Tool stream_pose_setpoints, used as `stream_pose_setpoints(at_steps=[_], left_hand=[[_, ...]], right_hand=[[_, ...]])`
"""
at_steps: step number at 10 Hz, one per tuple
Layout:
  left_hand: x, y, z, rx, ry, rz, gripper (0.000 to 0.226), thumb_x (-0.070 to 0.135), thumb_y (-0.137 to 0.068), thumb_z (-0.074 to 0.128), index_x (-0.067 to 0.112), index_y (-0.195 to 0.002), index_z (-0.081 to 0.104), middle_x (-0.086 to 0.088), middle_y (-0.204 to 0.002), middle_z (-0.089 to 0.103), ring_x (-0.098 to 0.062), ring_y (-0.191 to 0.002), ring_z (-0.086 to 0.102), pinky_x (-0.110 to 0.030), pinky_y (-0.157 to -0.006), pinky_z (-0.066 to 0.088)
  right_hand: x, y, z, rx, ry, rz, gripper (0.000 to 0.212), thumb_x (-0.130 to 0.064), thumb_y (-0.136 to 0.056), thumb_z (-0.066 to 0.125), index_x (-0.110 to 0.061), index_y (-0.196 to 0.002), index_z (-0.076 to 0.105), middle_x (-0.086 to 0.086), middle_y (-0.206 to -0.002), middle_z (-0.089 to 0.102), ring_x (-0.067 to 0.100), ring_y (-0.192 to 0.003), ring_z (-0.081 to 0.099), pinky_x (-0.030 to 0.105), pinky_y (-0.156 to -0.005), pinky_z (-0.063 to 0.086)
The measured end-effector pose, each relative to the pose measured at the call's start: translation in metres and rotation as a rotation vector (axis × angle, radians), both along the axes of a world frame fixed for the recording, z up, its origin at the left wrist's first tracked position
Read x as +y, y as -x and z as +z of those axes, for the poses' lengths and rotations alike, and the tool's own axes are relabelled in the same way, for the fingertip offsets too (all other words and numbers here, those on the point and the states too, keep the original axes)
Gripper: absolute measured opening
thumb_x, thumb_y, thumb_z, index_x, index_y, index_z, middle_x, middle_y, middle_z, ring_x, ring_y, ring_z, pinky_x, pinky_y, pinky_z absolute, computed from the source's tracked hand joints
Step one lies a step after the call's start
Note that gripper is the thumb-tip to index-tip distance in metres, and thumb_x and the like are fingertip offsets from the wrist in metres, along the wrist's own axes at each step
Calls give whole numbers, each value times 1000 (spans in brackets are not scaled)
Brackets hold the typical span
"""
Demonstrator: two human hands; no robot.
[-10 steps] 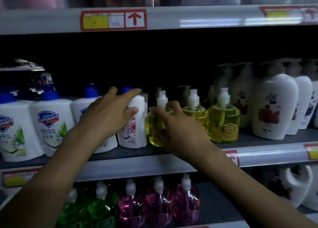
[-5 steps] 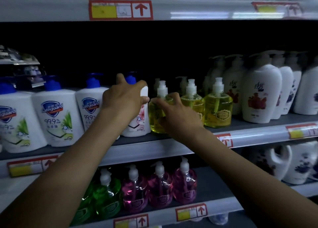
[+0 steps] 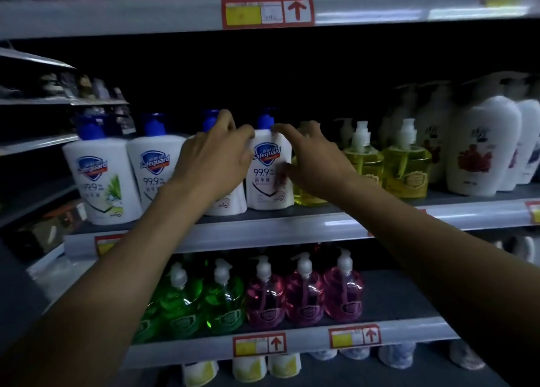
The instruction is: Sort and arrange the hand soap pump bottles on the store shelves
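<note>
Right hand point(image 3: 314, 167) is spread open against the right flank of the white Safeguard bottle point(image 3: 267, 179), thumb on the label, fingers not closed round it. Left hand point(image 3: 214, 159) is loosely curled over the neighbouring bottle point(image 3: 226, 202) just left, touching its shoulder; whether it truly clamps, I cannot tell. Both stand upright at the middle shelf edge point(image 3: 263, 234). Full bottle, probably hefty, smooth plastic and likely slippery: take the body, not the blue pump point(image 3: 265, 121). Yellow bottles point(image 3: 404, 167) sit beyond the right hand.
</note>
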State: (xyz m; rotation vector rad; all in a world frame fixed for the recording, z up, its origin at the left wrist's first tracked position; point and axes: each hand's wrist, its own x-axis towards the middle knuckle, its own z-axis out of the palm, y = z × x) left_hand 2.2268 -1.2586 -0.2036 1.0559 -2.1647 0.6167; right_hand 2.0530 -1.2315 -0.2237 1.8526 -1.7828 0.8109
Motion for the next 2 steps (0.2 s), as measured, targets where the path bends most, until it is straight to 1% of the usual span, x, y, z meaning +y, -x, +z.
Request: stream_pose_setpoints(at_steps=[1, 2], left_hand=[[16, 1, -16, -47, 30, 61, 30, 29, -96, 46, 18, -124, 50, -12, -125, 42, -39, -77, 58, -44, -65, 48], [35, 23, -37, -73, 126, 42, 29, 25, -95, 47, 13, -120, 54, -16, -118, 48, -42, -69, 58, -43, -57, 45]], right_hand=[[20, 1, -10, 26, 28, -13, 61, -34, -90, 58, -30, -144, 30, 13, -141, 35, 38, -90, 62, 37, -61, 47], [52, 28, -32, 27, 55, -53, 44, -30, -88, 54, -22, -131, 45, 13, -128, 43, 41, -87, 59, 38, -59, 43]])
